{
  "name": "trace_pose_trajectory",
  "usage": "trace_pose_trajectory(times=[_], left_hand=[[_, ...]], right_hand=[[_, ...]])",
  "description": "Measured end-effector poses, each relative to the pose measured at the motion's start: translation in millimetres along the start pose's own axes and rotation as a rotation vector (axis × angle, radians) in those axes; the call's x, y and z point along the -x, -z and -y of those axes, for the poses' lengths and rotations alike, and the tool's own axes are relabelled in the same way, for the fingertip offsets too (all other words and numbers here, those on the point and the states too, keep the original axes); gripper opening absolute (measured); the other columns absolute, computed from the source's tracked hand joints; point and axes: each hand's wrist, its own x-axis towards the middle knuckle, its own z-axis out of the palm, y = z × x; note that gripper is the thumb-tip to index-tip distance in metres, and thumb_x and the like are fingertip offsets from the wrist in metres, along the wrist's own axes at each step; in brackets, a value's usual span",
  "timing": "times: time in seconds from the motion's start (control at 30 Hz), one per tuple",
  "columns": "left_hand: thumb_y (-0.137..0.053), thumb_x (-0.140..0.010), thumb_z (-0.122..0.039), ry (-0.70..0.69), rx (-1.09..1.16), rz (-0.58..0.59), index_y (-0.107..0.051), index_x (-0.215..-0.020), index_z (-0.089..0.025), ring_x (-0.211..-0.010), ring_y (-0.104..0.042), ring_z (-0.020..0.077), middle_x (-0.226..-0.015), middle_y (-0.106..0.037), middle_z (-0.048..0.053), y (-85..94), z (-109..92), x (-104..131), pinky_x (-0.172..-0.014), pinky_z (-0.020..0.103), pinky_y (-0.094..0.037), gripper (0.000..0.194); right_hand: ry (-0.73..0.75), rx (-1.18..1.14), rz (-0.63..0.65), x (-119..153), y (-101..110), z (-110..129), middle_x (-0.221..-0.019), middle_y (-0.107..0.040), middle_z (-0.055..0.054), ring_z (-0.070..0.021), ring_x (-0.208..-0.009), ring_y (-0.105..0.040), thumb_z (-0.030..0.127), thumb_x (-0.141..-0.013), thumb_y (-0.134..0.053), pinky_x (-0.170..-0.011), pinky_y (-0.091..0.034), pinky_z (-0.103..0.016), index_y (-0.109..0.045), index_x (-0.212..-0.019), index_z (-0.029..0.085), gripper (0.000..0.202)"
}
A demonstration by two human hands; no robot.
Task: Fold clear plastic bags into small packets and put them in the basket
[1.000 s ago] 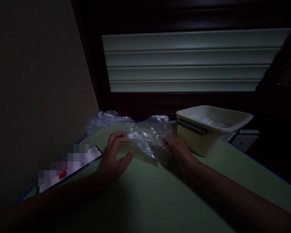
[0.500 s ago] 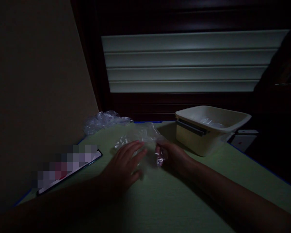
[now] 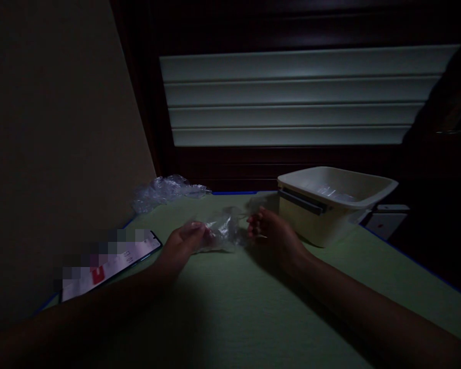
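Note:
A crumpled clear plastic bag (image 3: 223, 230) lies across the middle of the green tabletop, shiny and see-through. My left hand (image 3: 186, 241) grips its left end, thumb on top and fingers underneath. At the bag's other end, my right hand (image 3: 272, 233) has its fingers curled in, and thin film runs up to the fingertips. The picture is dark, and the exact hold of the right fingertips is hard to make out.
A heap of clear plastic (image 3: 167, 192) lies at the back left. A phone (image 3: 126, 259) with a lit screen rests at the left edge. On the right stands a cream bin (image 3: 311, 220) with clear plastic inside, and a white box (image 3: 384, 223) beyond it. A louvred panel (image 3: 292, 97) rises behind the table.
My left hand has gone from spread fingers above the plastic to gripping the bag's left end. The bag is drawn together lower between the hands; my right hand has shifted slightly.

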Motion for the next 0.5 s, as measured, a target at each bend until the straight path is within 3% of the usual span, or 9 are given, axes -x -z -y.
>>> trace_pose_trajectory(times=[0.13, 0.23, 0.33, 0.43, 0.5], left_hand=[[-0.062, -0.068, -0.037, 0.059, 0.181, 0.080, -0.058, -0.063, -0.016, -0.060, -0.061, 0.0174, -0.063, -0.062, 0.002, 1.3, 0.6, -4.1, -0.061, 0.030, -0.052, 0.022], [-0.066, -0.064, -0.035, 0.115, 0.260, 0.138, -0.059, -0.066, -0.014, -0.059, -0.061, 0.0164, -0.063, -0.063, 0.002, 0.6, -1.7, -0.9, -0.059, 0.028, -0.052, 0.022], [-0.071, -0.061, -0.033, 0.160, 0.290, 0.191, -0.060, -0.065, -0.013, -0.056, -0.060, 0.0156, -0.062, -0.064, 0.002, -1.6, -5.2, 4.1, -0.055, 0.026, -0.051, 0.023], [-0.071, -0.063, -0.030, 0.173, 0.294, 0.214, -0.059, -0.064, -0.013, -0.053, -0.060, 0.0151, -0.060, -0.063, 0.002, -3.2, -7.5, 7.7, -0.052, 0.024, -0.050, 0.021], [-0.069, -0.067, -0.029, 0.173, 0.290, 0.222, -0.058, -0.064, -0.014, -0.052, -0.059, 0.0146, -0.058, -0.061, 0.001, -3.4, -8.4, 8.9, -0.051, 0.023, -0.048, 0.019]], right_hand=[[0.089, 0.018, -0.043, 2.1, -0.6, 0.7, -0.104, -0.058, -0.010, -0.0204, -0.094, -0.055, 0.049, -0.077, -0.053, -0.076, -0.044, -0.030, -0.056, -0.095, 0.019, 0.035], [0.037, 0.012, 0.024, 9.6, -7.2, 0.6, -0.114, -0.056, -0.009, -0.0225, -0.103, -0.054, 0.052, -0.074, -0.059, -0.082, -0.043, -0.034, -0.050, -0.112, 0.022, 0.049], [-0.029, -0.009, 0.172, 17.2, -14.1, 0.3, -0.103, -0.062, -0.007, -0.0208, -0.092, -0.058, 0.048, -0.065, -0.070, -0.081, -0.043, -0.034, -0.049, -0.113, 0.021, 0.059], [-0.022, 0.025, 0.226, 18.9, -16.7, -2.1, -0.080, -0.064, -0.003, -0.0164, -0.071, -0.058, 0.040, -0.055, -0.079, -0.067, -0.044, -0.029, -0.060, -0.088, 0.016, 0.045], [-0.024, 0.034, 0.197, 16.3, -15.8, -4.7, -0.065, -0.060, -0.001, -0.0132, -0.058, -0.053, 0.041, -0.056, -0.077, -0.056, -0.041, -0.027, -0.060, -0.072, 0.014, 0.036]])
